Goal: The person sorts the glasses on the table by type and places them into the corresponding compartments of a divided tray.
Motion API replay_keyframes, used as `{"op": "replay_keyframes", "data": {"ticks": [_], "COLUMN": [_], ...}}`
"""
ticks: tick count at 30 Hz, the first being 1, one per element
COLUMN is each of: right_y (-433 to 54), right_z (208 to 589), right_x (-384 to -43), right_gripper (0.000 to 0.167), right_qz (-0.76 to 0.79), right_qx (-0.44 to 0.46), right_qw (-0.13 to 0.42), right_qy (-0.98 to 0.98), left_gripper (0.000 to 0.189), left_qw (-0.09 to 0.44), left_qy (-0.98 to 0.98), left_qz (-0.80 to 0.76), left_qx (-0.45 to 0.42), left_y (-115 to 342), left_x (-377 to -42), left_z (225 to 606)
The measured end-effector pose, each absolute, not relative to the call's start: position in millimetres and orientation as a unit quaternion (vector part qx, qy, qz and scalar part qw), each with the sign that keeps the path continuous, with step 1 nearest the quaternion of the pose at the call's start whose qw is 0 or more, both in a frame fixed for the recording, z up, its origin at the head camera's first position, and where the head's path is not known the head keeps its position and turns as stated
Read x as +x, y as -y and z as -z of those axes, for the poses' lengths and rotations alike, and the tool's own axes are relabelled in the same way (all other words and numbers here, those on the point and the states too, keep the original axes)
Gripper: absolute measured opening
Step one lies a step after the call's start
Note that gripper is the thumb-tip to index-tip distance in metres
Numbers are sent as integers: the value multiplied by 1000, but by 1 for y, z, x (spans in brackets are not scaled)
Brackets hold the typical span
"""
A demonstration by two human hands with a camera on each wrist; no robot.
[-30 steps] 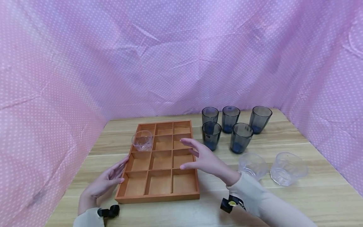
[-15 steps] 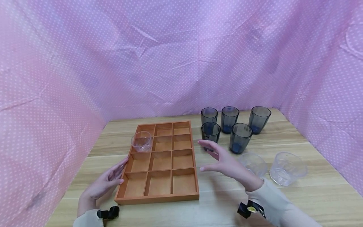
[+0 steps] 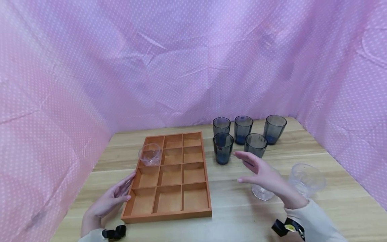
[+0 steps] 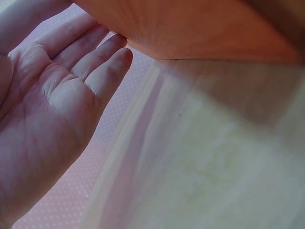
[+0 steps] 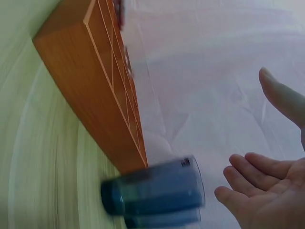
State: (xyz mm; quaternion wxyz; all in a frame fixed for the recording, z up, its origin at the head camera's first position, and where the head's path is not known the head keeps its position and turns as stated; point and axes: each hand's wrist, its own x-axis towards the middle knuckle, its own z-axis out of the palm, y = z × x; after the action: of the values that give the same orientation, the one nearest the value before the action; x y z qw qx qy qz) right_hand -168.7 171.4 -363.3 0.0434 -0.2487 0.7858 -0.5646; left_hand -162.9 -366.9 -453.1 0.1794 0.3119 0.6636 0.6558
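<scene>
The pale wood-grained table (image 3: 229, 205) bears an orange-brown twelve-compartment tray (image 3: 167, 217).

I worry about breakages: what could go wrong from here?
The right hand, partly hiding a dark glass and a clear glass in the head view, might bump either one. The left hand touches the wooden tray, so a nudge might rattle the tumbler inside.

No text is readable, including the label (image 5: 186, 162) on 1 dark glass (image 5: 152, 189).
</scene>
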Motion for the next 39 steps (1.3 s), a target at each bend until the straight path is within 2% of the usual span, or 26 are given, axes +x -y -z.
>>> {"op": "replay_keyframes", "data": {"ticks": [7, 14, 19, 28, 39], "right_y": [-205, -225, -229, -229, -234], "right_z": [369, 381, 391, 400, 402], "right_x": [-157, -148, -143, -135, -125], "right_gripper": [74, 73, 77, 81, 79], "right_qz": [561, 562, 546, 550, 550], "right_qx": [-230, -235, -211, -169, -160], "right_qw": [29, -8, -18, -75, -87], "right_qy": [-795, -793, -810, -815, -815], "left_gripper": [72, 72, 71, 71, 70], "left_qw": [188, 185, 192, 198, 178], "left_qy": [-653, -661, -646, -629, -650], "left_qz": [-662, -658, -666, -675, -666], "left_qx": [316, 311, 321, 330, 320], "left_y": [364, 366, 367, 365, 367], "left_x": [-165, -167, -168, -169, -167], "left_z": [454, 454, 454, 453, 452]}}
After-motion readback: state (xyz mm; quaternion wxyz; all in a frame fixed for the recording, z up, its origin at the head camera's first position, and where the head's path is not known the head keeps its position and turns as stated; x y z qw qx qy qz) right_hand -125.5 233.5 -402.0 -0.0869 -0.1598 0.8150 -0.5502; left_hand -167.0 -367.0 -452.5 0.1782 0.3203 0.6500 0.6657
